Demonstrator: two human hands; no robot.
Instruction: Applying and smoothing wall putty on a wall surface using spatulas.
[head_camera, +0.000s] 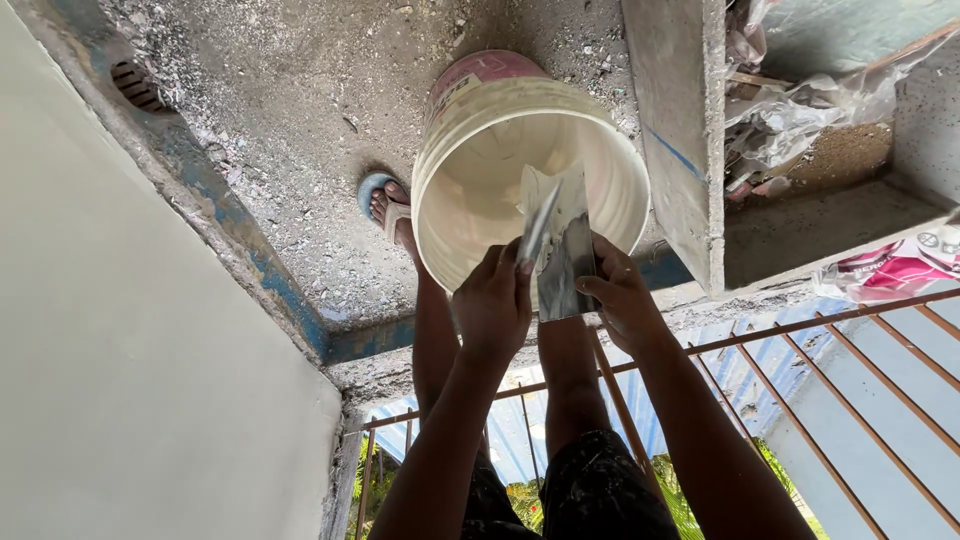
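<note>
- Left hand (492, 305) closed on thin putty knife (537, 228), edge dragged along the wider blade.
- Right hand (622, 295) gripping broad trowel (568, 262), centre frame, tilted above white bucket (530, 170), likely so scrapings drop inside.

The bucket (530, 170) stands on the floor (300, 120) just beside the person's foot (388, 212), with a concrete post (680, 130) at its other side. Both hands hold flat blades over the bucket's mouth: the left hand (493, 305) a narrow putty knife (537, 228), the right hand (625, 300) a broad trowel (566, 262), blades touching. A floor drain (138, 86) lies well apart by the wall (120, 380), and a railing (800, 380) runs behind the hands.
</note>
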